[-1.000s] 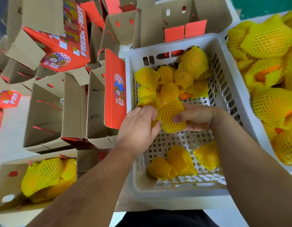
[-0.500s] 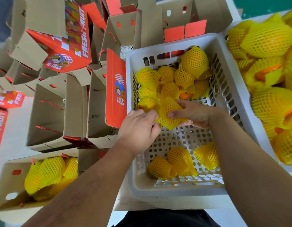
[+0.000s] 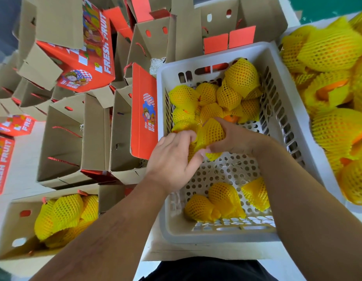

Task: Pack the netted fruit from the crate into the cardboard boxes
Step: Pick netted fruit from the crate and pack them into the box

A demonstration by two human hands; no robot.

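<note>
A white perforated crate [image 3: 277, 110] holds several fruits in yellow foam netting, most heaped at its far end [image 3: 232, 92] and three near its front [image 3: 222, 201]. Over the crate's middle, both hands hold one netted fruit [image 3: 211, 131]. My right hand [image 3: 237, 138] grips it from the right, thumb under it. My left hand [image 3: 172, 159] grips it from the left, fingers curled into the netting. An open cardboard box [image 3: 11, 226] at lower left holds several netted fruits [image 3: 64, 216].
Several empty open cardboard boxes [image 3: 74, 138] with red flaps stand left of the crate. Red "FRESH FRUIT" boxes [image 3: 84, 53] pile up at the back left. A second white crate [image 3: 338, 98] heaped with netted fruit sits at the right.
Both hands have moved a little farther into the crate with the netted fruit. The fruit is now squeezed more tightly between them.
</note>
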